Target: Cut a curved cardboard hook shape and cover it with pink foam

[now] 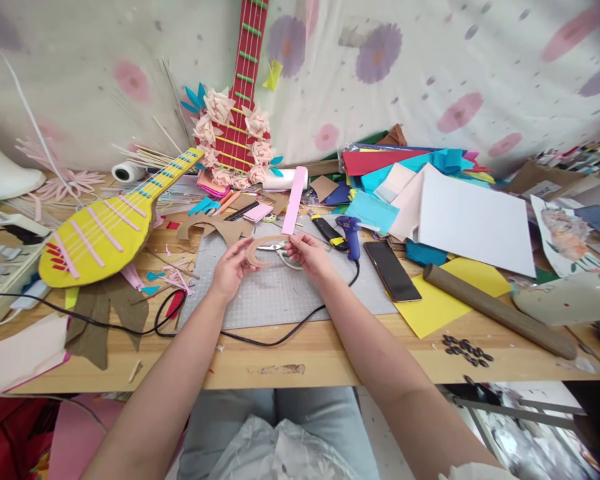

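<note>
Above the grey cutting mat [245, 303], my left hand [234, 265] grips a curved, crescent-shaped piece of brown cardboard [254, 252] by its left side. My right hand [307, 253] pinches the lower end of a pink paper strip [294, 200], which stands up from the fingers near the cardboard's upper tip. Scissors [283, 250] lie on the mat behind and between my hands, partly covered. To the right of my right hand are a blue glue gun [350, 237] and a black and yellow cutter [329, 231].
A black cord [280, 341] loops across the mat's front. A phone [393, 270], a brown roll [500, 310] and a stack of coloured sheets [475, 217] lie right. A yellow paper lute [100, 233] is left; a red flowered instrument [235, 133] leans at the back.
</note>
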{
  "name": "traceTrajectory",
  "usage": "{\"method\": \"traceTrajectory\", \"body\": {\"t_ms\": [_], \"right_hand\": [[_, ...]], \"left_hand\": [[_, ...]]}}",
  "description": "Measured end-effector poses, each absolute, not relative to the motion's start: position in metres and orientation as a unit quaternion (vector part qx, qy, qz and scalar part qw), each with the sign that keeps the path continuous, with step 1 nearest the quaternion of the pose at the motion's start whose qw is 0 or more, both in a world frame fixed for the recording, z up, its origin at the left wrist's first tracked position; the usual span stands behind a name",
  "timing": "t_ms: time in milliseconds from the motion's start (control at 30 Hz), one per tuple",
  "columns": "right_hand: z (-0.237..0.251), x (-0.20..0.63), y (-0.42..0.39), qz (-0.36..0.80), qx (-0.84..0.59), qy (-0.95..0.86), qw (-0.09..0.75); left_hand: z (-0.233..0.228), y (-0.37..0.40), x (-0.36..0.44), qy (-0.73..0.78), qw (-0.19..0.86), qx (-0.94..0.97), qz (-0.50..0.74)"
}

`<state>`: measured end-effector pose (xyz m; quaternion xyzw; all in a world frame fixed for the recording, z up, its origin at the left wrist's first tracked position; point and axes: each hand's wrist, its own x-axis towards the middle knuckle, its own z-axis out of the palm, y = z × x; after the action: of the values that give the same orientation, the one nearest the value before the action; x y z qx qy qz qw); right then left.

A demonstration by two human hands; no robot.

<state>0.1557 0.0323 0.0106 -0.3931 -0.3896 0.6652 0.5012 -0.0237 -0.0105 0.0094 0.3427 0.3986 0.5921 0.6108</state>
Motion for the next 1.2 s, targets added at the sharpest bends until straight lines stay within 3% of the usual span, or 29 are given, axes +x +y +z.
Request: {"method": "traceTrajectory", "body": {"t_ms": [167, 533, 733, 967, 1200], "right_hand": [[0.01, 0.154, 0.032, 0.672, -0.385, -0.371, 0.511], [0.012, 0.157, 0.031, 0.665, -0.361, -0.397, 0.52], [0.014, 0.153, 0.028, 0.627, -0.392, -0.424, 0.523], [0.008, 0.132, 0.017, 0.639, -0.369, -0.508, 0.445], [0.004, 0.132, 0.019, 0.617, -0.399, -0.499, 0.46]], "left_hand": [[0.005, -0.012, -0.021, 0.369, 0.644, 0.366, 0.56], [0.005, -0.01, -0.025, 0.486, 0.462, 0.387, 0.633], [0.006, -0.013, -0.016, 0.498, 0.522, 0.455, 0.522], [0.001, -0.013, -0.002, 0.501, 0.497, 0.362, 0.609], [0.006, -0.012, -0.007, 0.49, 0.549, 0.361, 0.574]]}}
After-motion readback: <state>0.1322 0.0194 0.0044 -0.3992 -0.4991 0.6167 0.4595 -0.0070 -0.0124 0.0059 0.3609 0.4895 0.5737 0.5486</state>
